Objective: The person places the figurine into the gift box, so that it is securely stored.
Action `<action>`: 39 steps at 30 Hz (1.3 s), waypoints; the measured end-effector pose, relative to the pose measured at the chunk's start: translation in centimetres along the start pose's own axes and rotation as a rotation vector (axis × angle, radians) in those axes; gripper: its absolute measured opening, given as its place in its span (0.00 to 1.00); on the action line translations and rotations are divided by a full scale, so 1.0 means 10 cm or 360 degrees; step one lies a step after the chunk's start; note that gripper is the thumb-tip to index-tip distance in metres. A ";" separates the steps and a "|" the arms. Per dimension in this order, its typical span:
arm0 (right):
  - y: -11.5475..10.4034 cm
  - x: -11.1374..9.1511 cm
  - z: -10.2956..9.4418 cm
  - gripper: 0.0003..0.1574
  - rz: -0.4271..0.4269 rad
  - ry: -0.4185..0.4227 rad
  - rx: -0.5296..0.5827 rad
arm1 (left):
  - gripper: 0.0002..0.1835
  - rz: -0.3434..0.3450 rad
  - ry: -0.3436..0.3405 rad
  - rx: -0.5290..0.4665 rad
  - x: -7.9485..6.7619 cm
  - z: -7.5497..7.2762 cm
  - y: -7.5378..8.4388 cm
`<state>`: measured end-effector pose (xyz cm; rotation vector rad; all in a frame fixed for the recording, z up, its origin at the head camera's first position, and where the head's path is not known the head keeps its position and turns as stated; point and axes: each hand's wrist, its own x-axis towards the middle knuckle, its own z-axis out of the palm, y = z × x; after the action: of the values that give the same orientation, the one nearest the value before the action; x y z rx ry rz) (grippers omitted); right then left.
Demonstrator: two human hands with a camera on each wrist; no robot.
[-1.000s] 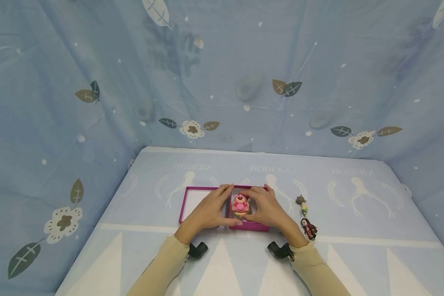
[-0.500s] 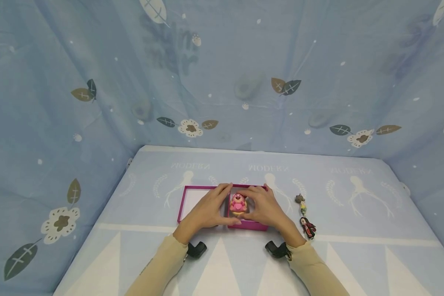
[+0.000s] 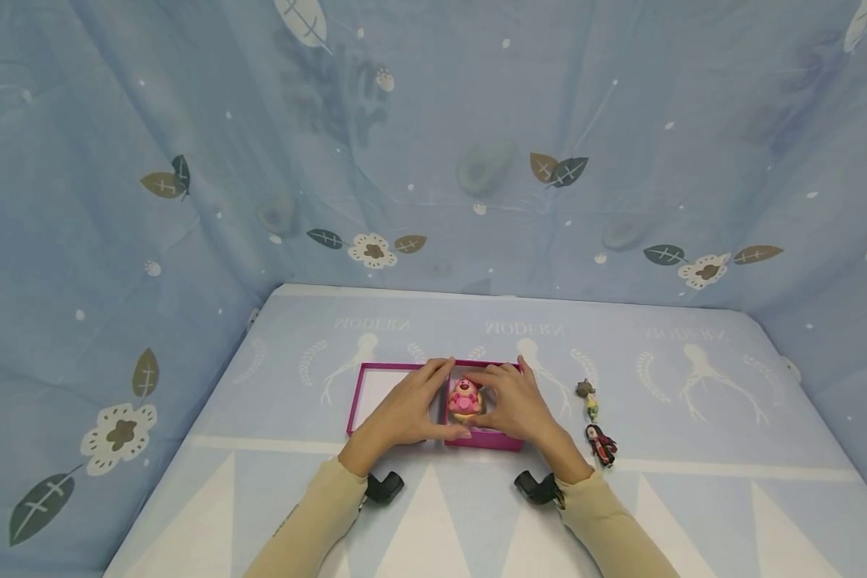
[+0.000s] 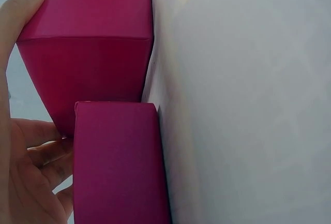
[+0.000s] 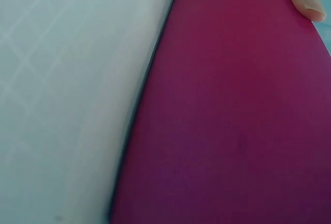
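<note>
A pink bear figurine (image 3: 466,399) with a yellowish base sits inside the magenta box (image 3: 486,440), which stands open at the top. My right hand (image 3: 509,401) reaches over the box's right side, with thumb and index finger pinching the figurine from near and far. My left hand (image 3: 407,405) grips the box by its left side, thumb at the near corner and fingers towards the back. In the left wrist view, that thumb lies on the top edge of the box (image 4: 88,6). The right wrist view shows the box's outer wall (image 5: 222,105) and my left thumb at its corner.
Left of the box lies a magenta-rimmed lid (image 3: 364,385) with a white inside, partly under my left arm. Two small figurines lie to the right: a grey-headed one (image 3: 588,395) and a dark-haired one in red and black (image 3: 602,446). A patterned cloth (image 3: 433,514) covers the table.
Over the last second the head view shifts slightly. Both hands keep their places on the box and the figurine, and the right wrist moves a little to the left.
</note>
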<state>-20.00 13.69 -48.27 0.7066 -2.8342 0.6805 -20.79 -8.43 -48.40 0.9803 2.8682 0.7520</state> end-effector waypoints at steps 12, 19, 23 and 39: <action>-0.05 0.01 0.01 0.45 0.0088 0.0041 -0.0107 | 0.62 0.0030 0.0019 0.0002 0.01 0.02 -0.01; -0.07 0.02 0.01 0.45 0.0125 0.0033 -0.0130 | 0.62 0.0016 0.0014 0.0010 0.01 0.02 0.00; -0.07 0.02 0.03 0.45 0.0140 0.0030 -0.0134 | 0.62 0.0001 0.0008 0.0001 0.01 0.02 0.00; -0.08 0.03 0.03 0.48 0.0166 0.0044 -0.0138 | 0.61 -0.0003 -0.0005 0.0022 0.00 0.03 -0.01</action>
<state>-19.91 12.79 -48.10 0.5349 -2.8713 0.5731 -20.83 -8.37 -48.70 0.9792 2.8752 0.7310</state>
